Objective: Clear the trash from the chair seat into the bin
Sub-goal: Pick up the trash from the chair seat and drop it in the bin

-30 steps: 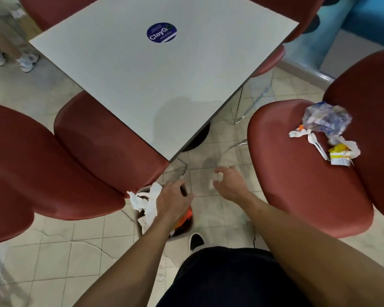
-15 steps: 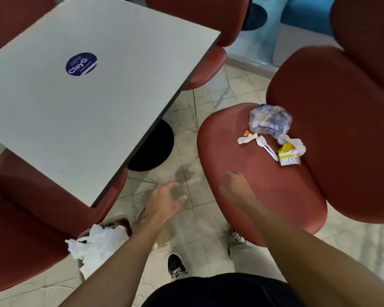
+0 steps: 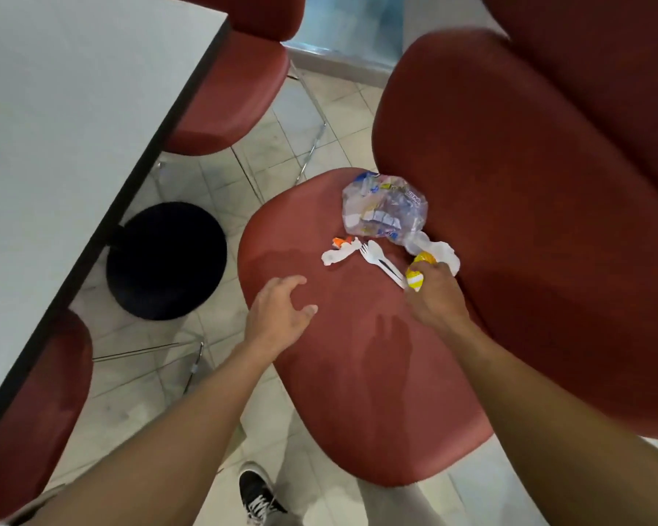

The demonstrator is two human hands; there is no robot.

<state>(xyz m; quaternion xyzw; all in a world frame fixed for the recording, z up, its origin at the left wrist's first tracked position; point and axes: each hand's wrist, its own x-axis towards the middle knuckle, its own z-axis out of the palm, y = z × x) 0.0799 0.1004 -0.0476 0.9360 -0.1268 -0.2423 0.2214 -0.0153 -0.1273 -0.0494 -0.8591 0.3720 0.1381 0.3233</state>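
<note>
On the red chair seat (image 3: 358, 373) the trash sits bunched near the backrest: a crumpled clear bag (image 3: 384, 210), a white plastic fork (image 3: 380, 261), a torn scrap (image 3: 339, 252). Right hand (image 3: 435, 294) is down on the yellow wrapper (image 3: 416, 277), grip apparently curling round it, though the fingers hide behind the knuckles. Left hand (image 3: 278, 317) hovers spread and empty, likely ready to gather the rest. No bin in view.

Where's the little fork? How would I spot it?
Look at the red chair seat in the middle, where the trash sits near the backrest. Just below the crumpled clear plastic bag lies the white plastic fork, left of the yellow wrapper. It's the only thing with prongs.
</note>
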